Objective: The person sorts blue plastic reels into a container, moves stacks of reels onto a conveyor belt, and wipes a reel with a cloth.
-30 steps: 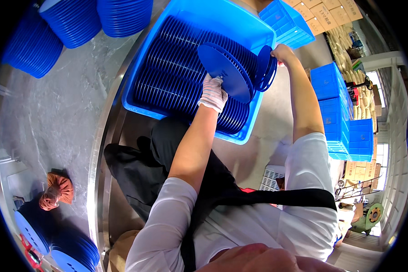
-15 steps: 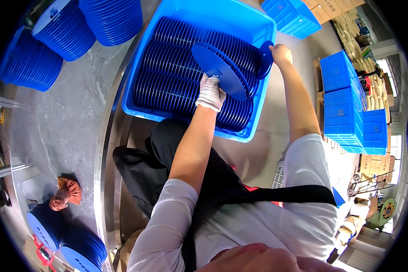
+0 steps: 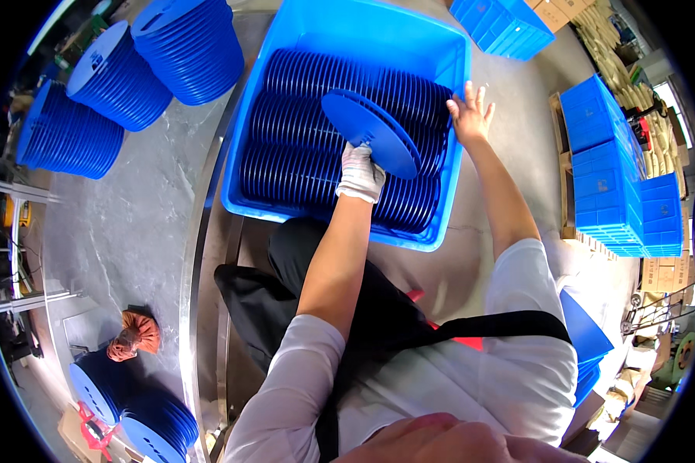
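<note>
My left hand [image 3: 361,173], in a white knit glove, grips a couple of round blue plastic discs [image 3: 372,127] by their lower edge and holds them tilted over a blue bin [image 3: 347,29]. Tight rows of standing blue discs [image 3: 309,119] fill the bin. At the bin's right wall, bare and with fingers spread, is my right hand [image 3: 473,116]; nothing is in it. Its thumb lies close to the end of a disc row, and whether it touches is hard to tell.
Tall stacks of blue discs [image 3: 189,54] stand on the grey worktable [image 3: 123,231] at left, with more disc stacks [image 3: 158,424] and an orange-brown cloth bundle [image 3: 134,336] nearer me. Blue crates [image 3: 606,181] on a pallet stand at right. Another blue crate [image 3: 502,29] is at the far right.
My right hand has let go of the small disc stack at the bin's right end, and its fingers have spread. My left hand still holds its discs over the bin.
</note>
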Action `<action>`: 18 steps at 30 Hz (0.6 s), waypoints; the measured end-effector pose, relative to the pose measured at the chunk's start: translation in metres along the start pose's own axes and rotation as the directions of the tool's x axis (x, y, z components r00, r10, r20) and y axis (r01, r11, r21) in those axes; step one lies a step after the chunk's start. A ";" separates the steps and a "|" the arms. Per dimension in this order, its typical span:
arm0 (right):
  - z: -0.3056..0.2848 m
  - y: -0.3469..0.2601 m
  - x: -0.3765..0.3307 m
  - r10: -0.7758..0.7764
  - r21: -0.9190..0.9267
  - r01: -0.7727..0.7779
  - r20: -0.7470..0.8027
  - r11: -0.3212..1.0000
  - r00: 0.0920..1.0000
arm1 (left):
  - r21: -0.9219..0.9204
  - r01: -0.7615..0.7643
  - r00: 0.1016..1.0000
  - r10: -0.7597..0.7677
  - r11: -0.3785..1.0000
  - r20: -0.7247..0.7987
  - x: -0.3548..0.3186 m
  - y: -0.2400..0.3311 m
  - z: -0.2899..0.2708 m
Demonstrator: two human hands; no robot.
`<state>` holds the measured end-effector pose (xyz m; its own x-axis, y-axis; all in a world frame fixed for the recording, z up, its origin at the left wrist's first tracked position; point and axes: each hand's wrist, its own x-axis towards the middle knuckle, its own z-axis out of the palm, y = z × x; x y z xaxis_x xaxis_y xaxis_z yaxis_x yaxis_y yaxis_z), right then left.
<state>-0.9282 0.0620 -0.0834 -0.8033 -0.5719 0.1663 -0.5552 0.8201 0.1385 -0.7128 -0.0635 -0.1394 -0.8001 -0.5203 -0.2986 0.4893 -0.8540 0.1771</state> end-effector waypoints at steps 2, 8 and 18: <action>0.004 0.008 0.010 0.081 0.191 -0.046 -0.178 0.980 0.981 | 0.004 -0.033 0.998 0.034 0.999 -0.047 -0.014 -0.002 0.016; 0.020 -0.008 0.057 -0.079 0.418 0.257 -0.397 0.871 0.914 | 0.050 -0.043 0.998 0.044 0.998 -0.034 -0.011 -0.007 0.008; 0.063 -0.058 0.014 0.169 0.189 -0.120 -0.270 0.975 0.948 | 0.048 -0.021 1.000 0.021 0.999 0.003 -0.006 -0.013 0.001</action>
<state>-0.9212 0.0073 -0.1508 -0.7969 -0.4088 0.4448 -0.4856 0.8714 -0.0691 -0.7148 -0.0495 -0.1390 -0.7906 -0.5382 -0.2922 0.4888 -0.8420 0.2284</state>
